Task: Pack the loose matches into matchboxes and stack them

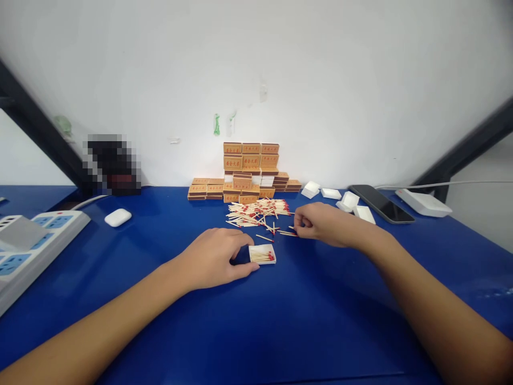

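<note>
My left hand (218,258) grips a small white matchbox tray (274,261) by its left end, thumb at the near side and fingers at the far side. Several red-tipped matches (261,257) lie inside it. My right hand (315,223) is closed in a pinch at the right edge of the loose match pile (256,212). A few matches (287,233) poke out to the left from under its fingertips; how many it grips is hidden. One single match (265,238) lies on the blue table (256,321) just beyond the tray.
Stacked orange matchboxes (251,160) stand against the wall behind the pile. White empty trays (348,201), a phone (380,203) and a white box-shaped device (424,203) are at right. A white earphone case (117,217) and a power strip (44,243) are at left.
</note>
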Demonstrator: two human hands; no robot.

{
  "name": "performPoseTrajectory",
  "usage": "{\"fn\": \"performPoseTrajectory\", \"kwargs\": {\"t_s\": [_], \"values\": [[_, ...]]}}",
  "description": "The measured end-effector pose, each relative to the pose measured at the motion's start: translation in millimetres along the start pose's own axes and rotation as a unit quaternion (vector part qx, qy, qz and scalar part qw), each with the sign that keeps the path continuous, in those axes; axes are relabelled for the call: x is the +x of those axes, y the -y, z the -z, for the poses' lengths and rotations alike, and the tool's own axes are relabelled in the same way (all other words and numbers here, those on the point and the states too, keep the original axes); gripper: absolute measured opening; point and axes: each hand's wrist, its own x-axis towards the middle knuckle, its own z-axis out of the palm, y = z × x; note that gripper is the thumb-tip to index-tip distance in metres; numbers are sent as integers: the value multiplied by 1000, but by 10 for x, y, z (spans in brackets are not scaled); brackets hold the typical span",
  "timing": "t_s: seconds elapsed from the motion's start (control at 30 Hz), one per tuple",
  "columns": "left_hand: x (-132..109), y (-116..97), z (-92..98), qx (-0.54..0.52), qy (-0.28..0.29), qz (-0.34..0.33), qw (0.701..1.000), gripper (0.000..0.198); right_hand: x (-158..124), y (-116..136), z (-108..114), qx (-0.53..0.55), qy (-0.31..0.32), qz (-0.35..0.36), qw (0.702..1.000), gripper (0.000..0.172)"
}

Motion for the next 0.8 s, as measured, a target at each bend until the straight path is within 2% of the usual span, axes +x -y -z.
{"fn": "performPoseTrajectory", "kwargs": {"t_s": [0.23,0.43,0.57,0.8], "values": [[0,6,-6,2,1,1,1000,30,18,145,-29,14,-16,56,998,7],[-3,15,-21,2,0,0,1000,31,-1,121,-43,4,-10,82,997,16],[-4,7,-9,2,2,0,1000,31,-1,86,-42,7,-2,74,997,20],[-7,-3,4,-1,9,5,1000,29,6,130,-75,34,24,37,998,10]]}}
